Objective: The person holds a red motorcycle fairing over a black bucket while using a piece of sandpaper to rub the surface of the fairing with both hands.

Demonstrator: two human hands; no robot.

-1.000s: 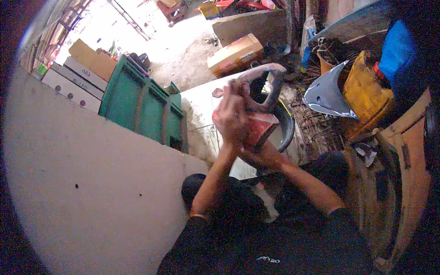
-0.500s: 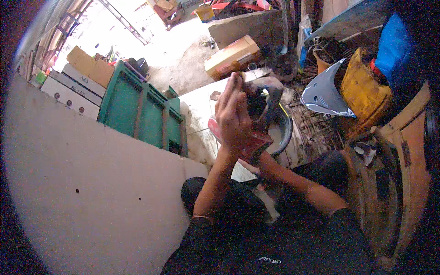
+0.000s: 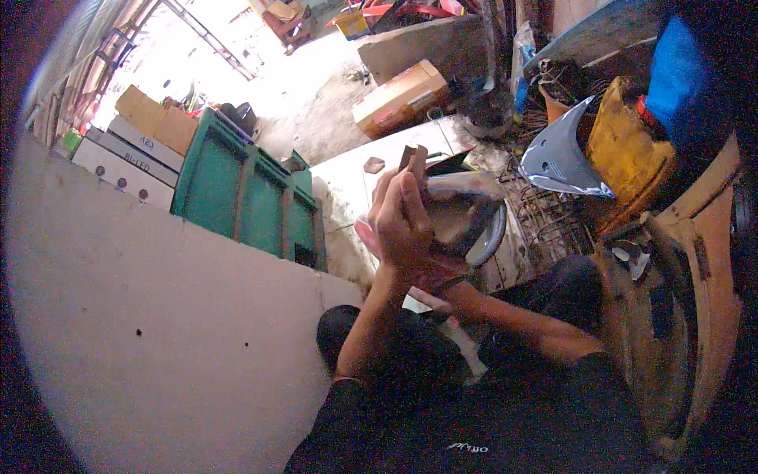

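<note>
In the head view, we had our left hand (image 3: 401, 225) near the centre, its fingers extended and pressed with the thumb on a folded brown sheet (image 3: 415, 158), which stuck out at twelve o'clock. Our right hand (image 3: 438, 276) was at five o'clock from the left one, partly hidden, so we could not tell how its fingers were closed. The curved vehicle panel (image 3: 458, 217), blurred, was at three o'clock from our left hand, before the dark-rimmed basin (image 3: 497, 237). On the tiles, at eleven o'clock, lay a small brown piece (image 3: 373, 165); at twelve, farther, a cardboard box (image 3: 401, 99); at two, a grey fairing (image 3: 562, 154).
</note>
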